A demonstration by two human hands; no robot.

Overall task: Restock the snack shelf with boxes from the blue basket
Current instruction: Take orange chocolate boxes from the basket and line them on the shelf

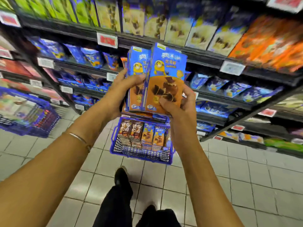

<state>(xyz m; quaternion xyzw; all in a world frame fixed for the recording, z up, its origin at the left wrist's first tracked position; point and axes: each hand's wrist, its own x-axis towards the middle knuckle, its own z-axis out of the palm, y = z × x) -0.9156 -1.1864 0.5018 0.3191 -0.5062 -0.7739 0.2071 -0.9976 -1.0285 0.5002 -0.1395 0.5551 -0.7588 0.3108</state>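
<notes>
Head view: both hands hold a batch of boxes [157, 79] upright in the air, directly above the basket [141, 155], which stands on the floor in front of the shelf [205, 58].

- Left hand [121, 90]: fingers curled round the left side of the batch, thumb across the front of the left box.
- Right hand [178, 104]: fingers wrapped behind the right edge, thumb pressed on the front of the nearest box.
- More boxes stand in rows in the basket.

Recommended handling for this step:

1. Square the batch between both hands. The right box sits proud of the rest and may slip.
2. Keep the printed faces forward and upright.
3. Choose the shelf slot before reaching. The shelf is blurred, so the matching slot cannot be told.
4. Support the batch from below while sliding it in.
</notes>
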